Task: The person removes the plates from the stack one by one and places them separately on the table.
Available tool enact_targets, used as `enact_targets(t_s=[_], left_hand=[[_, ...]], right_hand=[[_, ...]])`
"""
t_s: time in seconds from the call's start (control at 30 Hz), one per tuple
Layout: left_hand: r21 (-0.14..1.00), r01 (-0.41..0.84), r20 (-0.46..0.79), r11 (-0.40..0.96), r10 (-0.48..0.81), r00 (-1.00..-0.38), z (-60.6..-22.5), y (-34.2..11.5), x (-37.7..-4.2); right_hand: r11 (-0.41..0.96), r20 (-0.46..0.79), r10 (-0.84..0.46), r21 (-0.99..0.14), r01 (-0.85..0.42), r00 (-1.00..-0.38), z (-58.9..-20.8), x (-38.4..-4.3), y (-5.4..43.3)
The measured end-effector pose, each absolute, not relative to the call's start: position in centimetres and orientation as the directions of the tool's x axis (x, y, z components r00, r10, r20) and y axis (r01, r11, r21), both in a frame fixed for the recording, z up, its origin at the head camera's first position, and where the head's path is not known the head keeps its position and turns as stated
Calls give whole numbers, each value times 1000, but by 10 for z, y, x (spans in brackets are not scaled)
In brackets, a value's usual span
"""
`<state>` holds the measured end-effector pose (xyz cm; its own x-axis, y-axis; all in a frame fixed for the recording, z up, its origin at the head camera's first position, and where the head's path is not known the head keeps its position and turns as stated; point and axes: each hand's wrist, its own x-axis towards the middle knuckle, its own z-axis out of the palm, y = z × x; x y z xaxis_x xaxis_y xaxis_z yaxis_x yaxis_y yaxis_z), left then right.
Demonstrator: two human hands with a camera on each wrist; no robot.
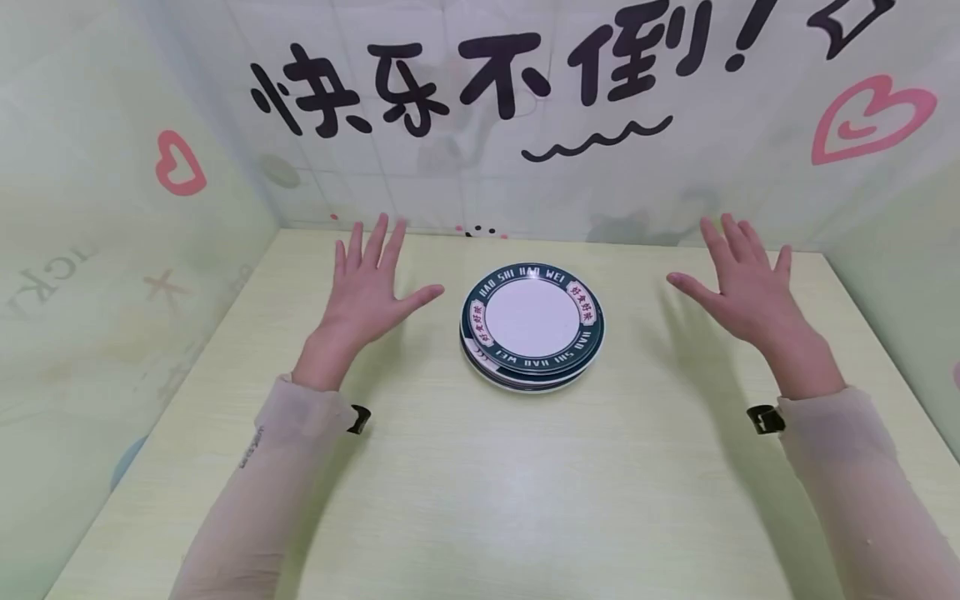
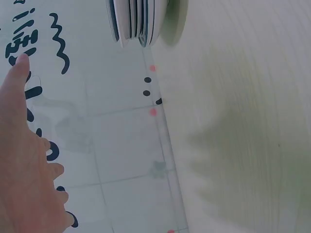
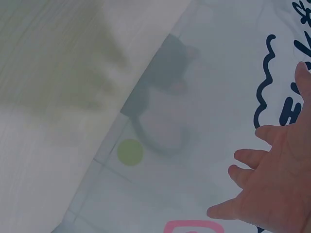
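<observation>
Both left hand (image 1: 362, 298) and right hand (image 1: 753, 296), spread and empty, flank plates (image 1: 533, 319) near the table's (image 1: 547, 492) back edge; low grips seem steadiest.

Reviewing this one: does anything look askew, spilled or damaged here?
Only something minor: the stack of plates looks slightly uneven, its rims not flush in the left wrist view. No spill or breakage shows on the table. The left hand and right hand are apart from the stack.

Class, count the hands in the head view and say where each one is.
2: the left hand to the left of the plates, the right hand to their right. Neither is hidden.
</observation>
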<state>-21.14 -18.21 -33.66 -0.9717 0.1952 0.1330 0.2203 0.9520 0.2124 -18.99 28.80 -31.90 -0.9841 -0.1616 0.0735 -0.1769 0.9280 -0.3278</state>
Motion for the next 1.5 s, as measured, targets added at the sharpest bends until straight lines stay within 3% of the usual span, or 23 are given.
enact_targets(t_s=[0.53,1.5], left_hand=[[264,276,123,924,252,-960,-344,-170,-199],[317,317,29,894,325,-945,-367,-150,-190]], right_hand=[[913,106,-211,-332,-235,-972,-323,-189,273],[902,50,-239,-359,-241,-970,-346,-186,254]])
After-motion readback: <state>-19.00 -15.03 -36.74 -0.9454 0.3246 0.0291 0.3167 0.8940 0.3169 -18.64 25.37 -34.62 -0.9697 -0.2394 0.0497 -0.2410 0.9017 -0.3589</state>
